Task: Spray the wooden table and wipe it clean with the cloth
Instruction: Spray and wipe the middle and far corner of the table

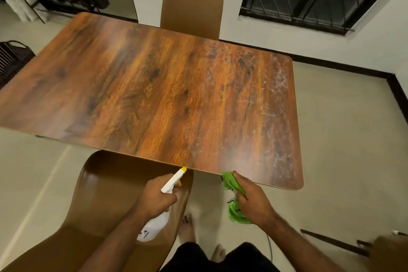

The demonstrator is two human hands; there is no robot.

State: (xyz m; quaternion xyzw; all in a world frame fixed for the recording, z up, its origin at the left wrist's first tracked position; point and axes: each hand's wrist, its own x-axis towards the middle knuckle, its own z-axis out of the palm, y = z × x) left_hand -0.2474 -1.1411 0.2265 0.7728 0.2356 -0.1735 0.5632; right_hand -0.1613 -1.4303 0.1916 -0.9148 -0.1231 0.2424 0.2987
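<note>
1. Gripping the bottle, the left hand is pointing its nozzle at the table's near edge.
2. The right hand is clutching the cloth just off that edge, near the right corner.

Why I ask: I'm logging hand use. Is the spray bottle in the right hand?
No, the left hand grips the spray bottle, while the right hand holds the green cloth.

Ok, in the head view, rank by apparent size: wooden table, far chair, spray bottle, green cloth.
1. wooden table
2. far chair
3. spray bottle and green cloth: look alike, both partly hidden, so unranked.
</note>
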